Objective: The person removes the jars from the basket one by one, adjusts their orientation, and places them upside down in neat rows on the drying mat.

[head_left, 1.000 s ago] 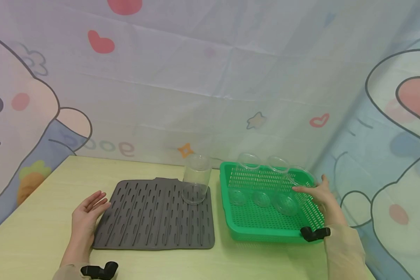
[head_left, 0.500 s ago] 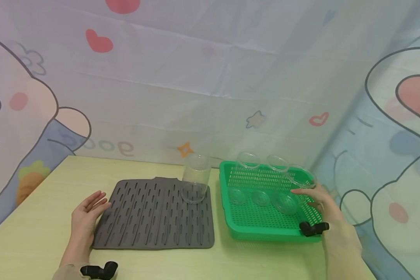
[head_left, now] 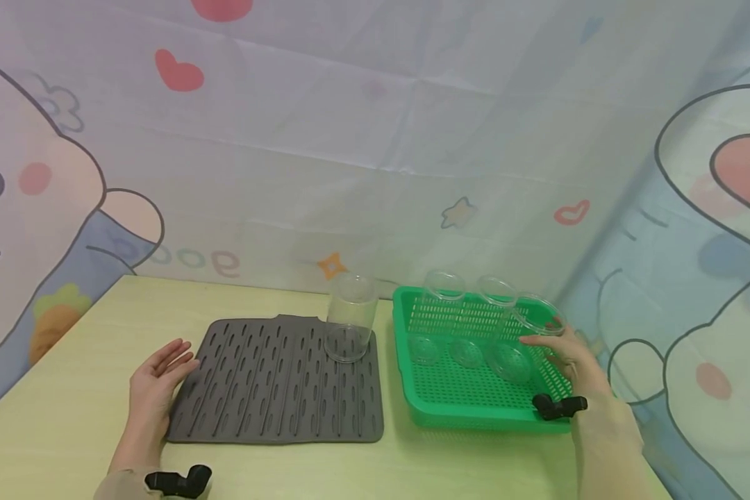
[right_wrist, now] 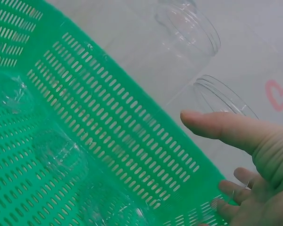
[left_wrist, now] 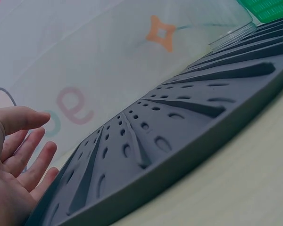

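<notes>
Around the upper part of the rightmost clear drinking glass (head_left: 510, 363) my right hand (head_left: 571, 354) is curled, with the thumb on the near side and fingertips behind, showing through the glass. This glass leans to the right inside a green plastic basket (head_left: 475, 420). Two more drinking glasses, a middle one (head_left: 467, 353) and a left one (head_left: 423, 350), stand beside it. My left hand (head_left: 154, 385) is relaxed and holds nothing, at the left edge of a grey slotted drying mat (head_left: 269, 389). On the mat's back right corner stands another clear glass (head_left: 348, 344).
A pale yellow table (head_left: 287, 472) carries the mat and the basket side by side, with a narrow gap between them. Behind it hangs a printed cloth (head_left: 325, 173), close to the back rims of the glasses.
My right hand has closed in around the rightmost glass's upper part, its raised fingers coming down behind the rim. The left hand, mat and basket stay where they were.
</notes>
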